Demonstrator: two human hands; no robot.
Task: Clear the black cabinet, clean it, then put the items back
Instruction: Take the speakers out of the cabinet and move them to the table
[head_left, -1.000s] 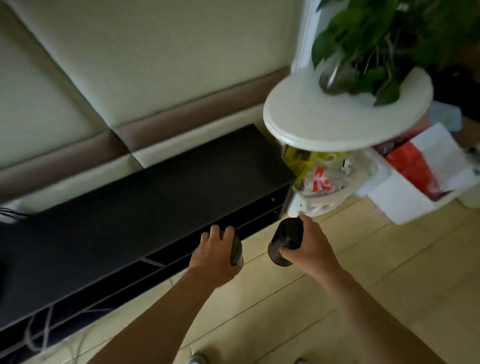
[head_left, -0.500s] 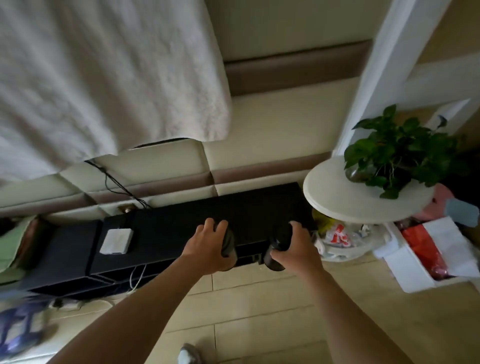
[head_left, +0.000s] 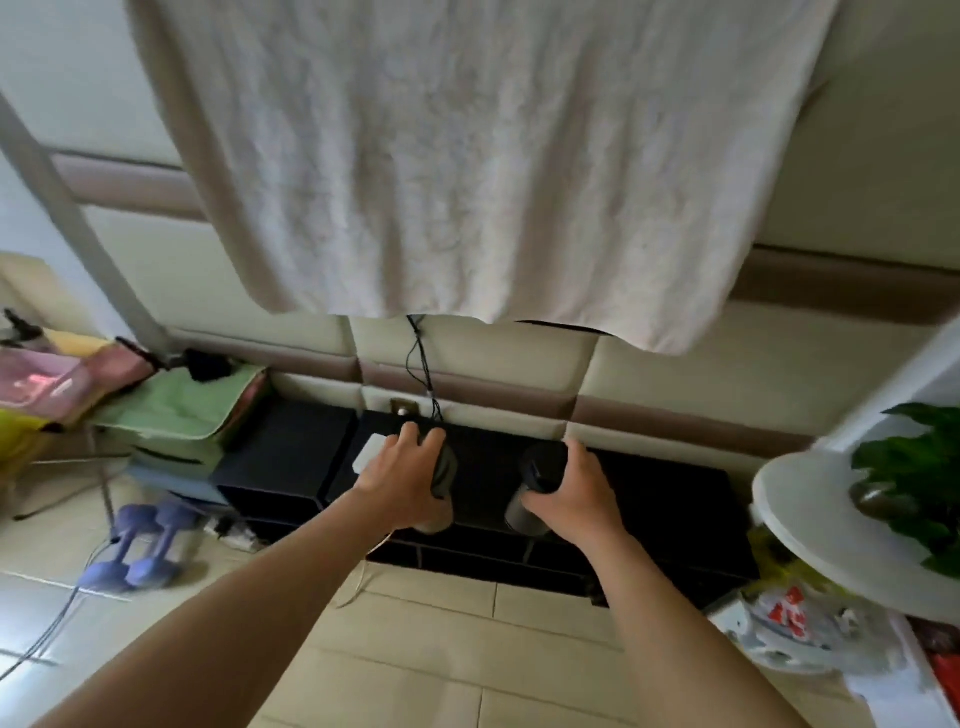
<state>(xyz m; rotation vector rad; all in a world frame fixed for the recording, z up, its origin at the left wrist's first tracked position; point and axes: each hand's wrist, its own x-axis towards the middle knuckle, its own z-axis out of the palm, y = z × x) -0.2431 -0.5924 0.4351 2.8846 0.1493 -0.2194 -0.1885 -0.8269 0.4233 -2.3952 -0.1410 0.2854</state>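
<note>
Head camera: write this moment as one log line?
left hand grips left cylinder | right hand grips right cylinder | at black cabinet

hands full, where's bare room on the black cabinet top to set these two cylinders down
Bare: the cabinet top between the right hand and the round white table. Crowded: the left end, with the white box and cable.

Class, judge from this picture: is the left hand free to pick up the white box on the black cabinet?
Probably not yet. The left hand grips a dark cylinder, so it is occupied, though the white box lies close by on the black cabinet.
</note>
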